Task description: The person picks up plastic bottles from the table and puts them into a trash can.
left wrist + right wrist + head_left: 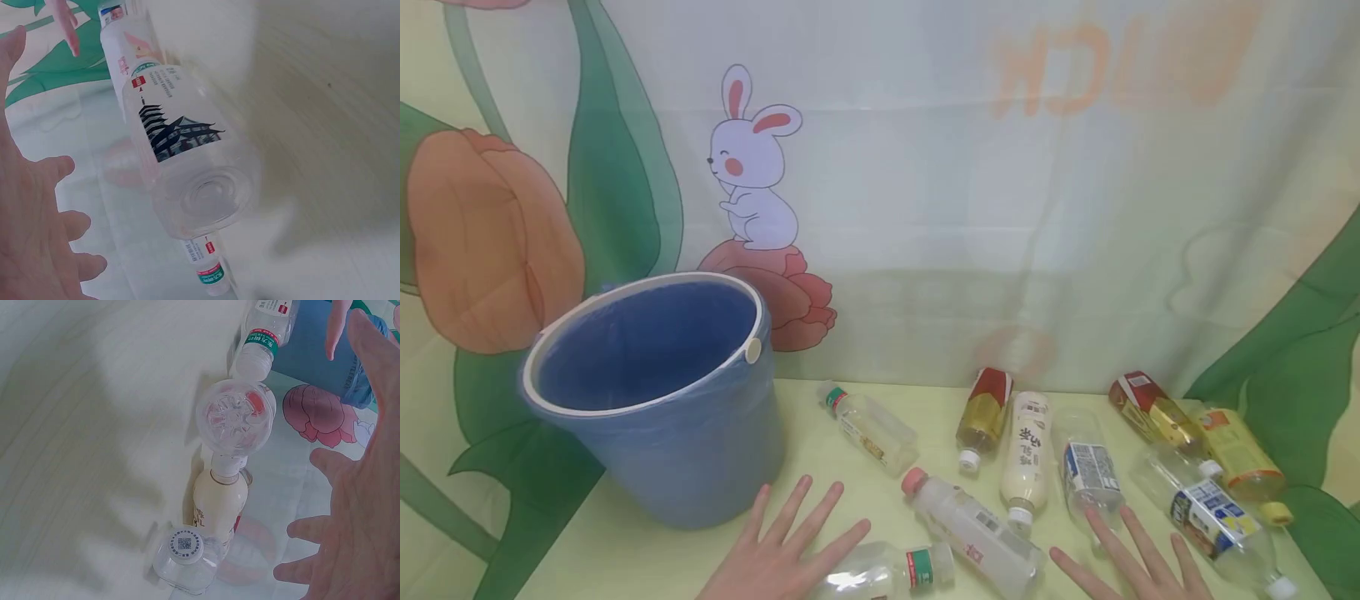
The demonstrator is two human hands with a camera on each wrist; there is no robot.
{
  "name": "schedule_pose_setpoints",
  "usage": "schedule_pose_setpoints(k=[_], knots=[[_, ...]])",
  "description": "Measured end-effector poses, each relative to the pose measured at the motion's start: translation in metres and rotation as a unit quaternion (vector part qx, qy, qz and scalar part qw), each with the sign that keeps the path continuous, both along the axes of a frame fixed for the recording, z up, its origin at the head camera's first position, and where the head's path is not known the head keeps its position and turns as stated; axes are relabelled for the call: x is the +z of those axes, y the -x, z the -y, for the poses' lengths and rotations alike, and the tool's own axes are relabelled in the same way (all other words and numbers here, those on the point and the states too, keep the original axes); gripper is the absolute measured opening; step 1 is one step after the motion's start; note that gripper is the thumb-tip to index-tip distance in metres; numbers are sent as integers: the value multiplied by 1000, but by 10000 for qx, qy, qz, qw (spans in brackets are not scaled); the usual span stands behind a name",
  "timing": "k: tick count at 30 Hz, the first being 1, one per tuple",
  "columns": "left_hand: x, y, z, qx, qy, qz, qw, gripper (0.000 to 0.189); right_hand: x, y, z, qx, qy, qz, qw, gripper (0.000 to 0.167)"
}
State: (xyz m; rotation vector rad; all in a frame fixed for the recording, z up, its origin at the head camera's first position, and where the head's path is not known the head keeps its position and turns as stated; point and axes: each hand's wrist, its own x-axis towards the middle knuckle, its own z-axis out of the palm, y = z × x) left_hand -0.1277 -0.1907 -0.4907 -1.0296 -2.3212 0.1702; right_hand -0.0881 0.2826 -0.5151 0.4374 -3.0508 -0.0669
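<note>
My left hand point(782, 550) has its fingers spread and holds nothing. Partly behind it lies a clear plastic bottle point(859, 575) with a green neck band; the left wrist view shows this bottle's pagoda print point(181, 134) beside the left hand point(37, 225). To the right, my right hand point(1138, 562) is also spread, with nothing in its grasp. A clear bottle point(1088, 467) with a white-and-blue label is nearest to its fingertips. Between the hands lies a frosted bottle point(973, 529) with a pink cap. The right wrist view shows a cream milk-tea bottle point(219, 500) beside the right hand point(356, 512).
A blue bucket point(700, 458) with a white rim stands at the left. Several other bottles lie about, including a clear one point(876, 433), a red-labelled one point(985, 417), and a yellow-capped one point(1240, 454). A printed curtain point(910, 208) hangs behind the table.
</note>
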Motion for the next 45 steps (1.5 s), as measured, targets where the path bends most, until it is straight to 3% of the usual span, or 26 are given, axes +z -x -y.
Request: schedule_pose_setpoints(k=[4,8,12,14,17,21,25,31,37,40,45], knots=[[10,2,2,-43,200,37,9998,91,2,-1,0,51,1,-116,9999,86],[26,5,5,-46,369,227,9991,100,4,-2,0,83,-44,-160,9998,87],[53,8,6,76,314,759,9966,114,4,-1,-1,54,-5,-81,10000,88],[69,8,8,171,202,1042,9942,121,4,-1,-2,112,36,-258,9996,87],[96,8,13,246,-33,1135,9932,125,3,-1,-3,216,70,-492,9985,87],[126,12,20,157,-588,512,9968,114,0,3,-6,187,123,-156,9996,91],[146,24,32,346,-1096,-179,9932,101,-2,5,-10,94,209,195,9995,93],[156,43,57,1178,-1620,-568,9781,95,1,5,-12,62,296,366,9989,94],[155,54,81,1759,-1979,-721,9616,82,6,5,-13,72,440,636,9970,95],[153,58,88,1945,-2001,-633,9582,73,7,5,-14,86,483,699,9963,95],[151,63,94,2338,-1831,-199,9547,62,8,4,-15,166,396,537,9976,96]])
